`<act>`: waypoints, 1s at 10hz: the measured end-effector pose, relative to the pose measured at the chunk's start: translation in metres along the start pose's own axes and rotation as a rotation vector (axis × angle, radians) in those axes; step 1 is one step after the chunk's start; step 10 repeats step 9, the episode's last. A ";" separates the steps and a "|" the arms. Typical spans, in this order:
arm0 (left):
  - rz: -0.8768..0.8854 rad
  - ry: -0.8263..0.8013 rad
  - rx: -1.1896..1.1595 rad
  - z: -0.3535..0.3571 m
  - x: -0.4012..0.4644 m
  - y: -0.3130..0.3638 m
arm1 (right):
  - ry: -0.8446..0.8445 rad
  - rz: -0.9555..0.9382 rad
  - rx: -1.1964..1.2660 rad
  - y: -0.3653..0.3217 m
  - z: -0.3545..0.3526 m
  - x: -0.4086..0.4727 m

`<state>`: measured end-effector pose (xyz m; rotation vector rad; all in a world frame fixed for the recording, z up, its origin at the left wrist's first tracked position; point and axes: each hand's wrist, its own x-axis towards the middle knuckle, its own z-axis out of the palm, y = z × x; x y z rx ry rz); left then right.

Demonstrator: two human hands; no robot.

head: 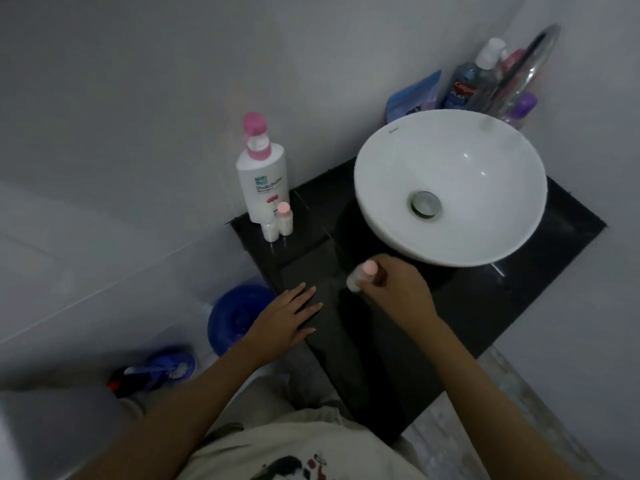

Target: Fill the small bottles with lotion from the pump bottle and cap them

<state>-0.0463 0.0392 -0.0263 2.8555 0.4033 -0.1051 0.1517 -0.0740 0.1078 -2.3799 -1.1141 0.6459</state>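
Note:
A white pump bottle [262, 180] with a pink pump head stands at the back left corner of the black counter [485, 306]. Two small white bottles stand right in front of it: one with a pink cap [284, 220], one whose top I cannot make out [269, 230]. My right hand [394, 289] grips a third small bottle [360, 277] with a pink cap, held tilted just above the counter in front of the sink. My left hand [287, 318] lies flat on the counter's left edge, fingers spread, holding nothing.
A white bowl sink [450, 161] fills the counter's back right. Behind it, in the corner, stand several toiletry bottles [474, 84] and a chrome tap [530, 67]. A blue round object [235, 317] and a blue brush [162, 370] lie on the floor at left.

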 end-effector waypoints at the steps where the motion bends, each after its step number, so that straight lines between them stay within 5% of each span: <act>1: -0.005 -0.019 -0.009 0.004 0.000 -0.001 | -0.046 -0.124 -0.026 -0.036 -0.001 0.042; 4: -0.007 0.005 0.004 0.016 -0.001 -0.003 | -0.157 -0.170 -0.146 -0.081 0.043 0.151; 10: -0.006 0.080 0.020 0.014 0.000 -0.002 | -0.186 -0.149 -0.022 -0.069 0.049 0.152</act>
